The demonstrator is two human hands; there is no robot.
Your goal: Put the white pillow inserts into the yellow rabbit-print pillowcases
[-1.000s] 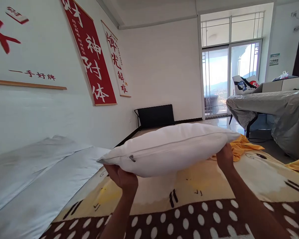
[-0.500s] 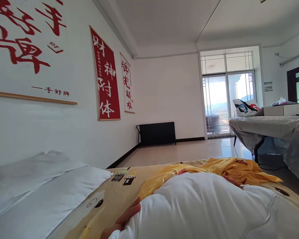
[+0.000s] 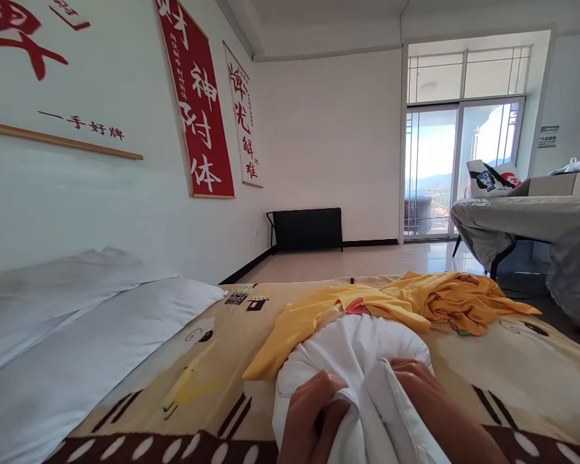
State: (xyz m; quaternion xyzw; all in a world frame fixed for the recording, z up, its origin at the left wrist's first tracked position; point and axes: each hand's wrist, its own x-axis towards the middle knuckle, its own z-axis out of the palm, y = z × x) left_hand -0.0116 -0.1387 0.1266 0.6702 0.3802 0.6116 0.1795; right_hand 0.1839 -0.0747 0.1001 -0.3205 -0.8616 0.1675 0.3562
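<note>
A patterned blanket [image 3: 188,374] spreads out below a pale wall [image 3: 328,142]. Both grips are closed on a white pillow [image 3: 355,338]: the left hand [image 3: 314,412] clutches bunched fabric, the right hand [image 3: 423,390] curls over the fold beside it. The pillow is squeezed together between them, its far end against the yellow cloth [image 3: 283,338]; whether any of it sits inside, I cannot tell. Should either grip slacken, the compressed filling could spring the fold open. Pushed forward, the pillow could ruck the cloth, which looks loose and unanchored.
</note>
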